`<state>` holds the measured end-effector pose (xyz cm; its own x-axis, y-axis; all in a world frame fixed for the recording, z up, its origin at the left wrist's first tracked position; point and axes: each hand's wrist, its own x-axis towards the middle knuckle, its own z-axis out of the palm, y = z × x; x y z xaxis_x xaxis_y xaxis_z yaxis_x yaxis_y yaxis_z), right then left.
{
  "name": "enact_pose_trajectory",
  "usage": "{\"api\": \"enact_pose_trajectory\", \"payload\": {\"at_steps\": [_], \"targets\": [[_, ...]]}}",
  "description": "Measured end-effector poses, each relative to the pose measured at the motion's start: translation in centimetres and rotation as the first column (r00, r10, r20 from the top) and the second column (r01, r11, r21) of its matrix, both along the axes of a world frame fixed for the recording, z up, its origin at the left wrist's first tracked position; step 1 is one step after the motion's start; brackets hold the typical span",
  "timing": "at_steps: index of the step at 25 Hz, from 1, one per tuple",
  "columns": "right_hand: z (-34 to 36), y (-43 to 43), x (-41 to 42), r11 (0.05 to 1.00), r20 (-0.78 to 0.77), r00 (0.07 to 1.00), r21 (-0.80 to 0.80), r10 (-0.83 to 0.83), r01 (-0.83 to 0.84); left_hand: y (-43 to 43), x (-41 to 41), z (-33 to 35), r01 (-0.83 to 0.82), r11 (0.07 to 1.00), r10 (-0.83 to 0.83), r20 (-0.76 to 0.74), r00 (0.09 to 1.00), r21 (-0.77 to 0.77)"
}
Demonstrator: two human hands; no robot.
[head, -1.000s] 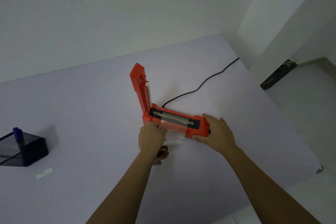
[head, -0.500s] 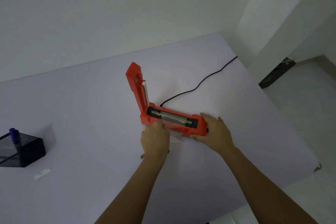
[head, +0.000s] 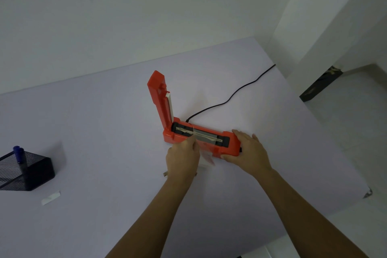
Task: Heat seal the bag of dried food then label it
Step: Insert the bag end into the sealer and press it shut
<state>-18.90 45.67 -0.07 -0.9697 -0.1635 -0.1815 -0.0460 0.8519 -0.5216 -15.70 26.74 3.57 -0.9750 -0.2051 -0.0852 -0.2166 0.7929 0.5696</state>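
Note:
An orange heat sealer (head: pixel 231 146) lies on the pale table (head: pixel 104 132), its lid (head: pixel 159 98) standing upright at the left end. A clear plastic bag (head: pixel 207 158) of dried food lies in front of it, its top edge drawn over the sealing strip (head: pixel 201 134). My left hand (head: pixel 182 158) covers most of the bag and pinches its top edge at the strip. My right hand (head: pixel 249 152) grips the sealer's right end. The bag's contents are hidden under my left hand.
A black cord (head: pixel 230 98) runs from the sealer's back to the far right table edge. A black mesh holder (head: pixel 25 172) with a blue marker (head: pixel 19 154) stands at the left. A white label strip (head: pixel 50 197) lies in front of it.
My left hand has pushed the bag forward, so its top edge now lies over the sealing strip and the dried food is hidden. My right hand has stayed on the sealer.

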Motion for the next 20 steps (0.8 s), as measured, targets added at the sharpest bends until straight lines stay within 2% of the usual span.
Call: {"api": "enact_pose_trajectory", "payload": {"at_steps": [6, 8, 14, 20], "targets": [[0.0, 0.1, 0.1, 1.0, -0.01, 1.0, -0.014, 0.005, -0.006, -1.7, -0.1, -0.4, -0.163, 0.983, 0.157, 0.076, 0.985, 0.085], [0.0, 0.1, 0.2, 1.0, -0.02, 1.0, -0.015, 0.006, -0.006, -1.9, 0.0, -0.4, -0.141, 0.984, 0.133, 0.081, 0.988, 0.105], [-0.2, 0.2, 0.2, 1.0, -0.032, 0.999, 0.009, 0.015, -0.015, 0.1, -0.2, 1.0, -0.011, 0.999, 0.012, -0.039, 0.999, 0.041], [-0.3, 0.2, 0.2, 1.0, -0.022, 1.0, 0.003, 0.009, -0.009, 0.9, 0.5, 2.1, 0.018, 0.999, -0.011, -0.154, 0.988, 0.045]]}}
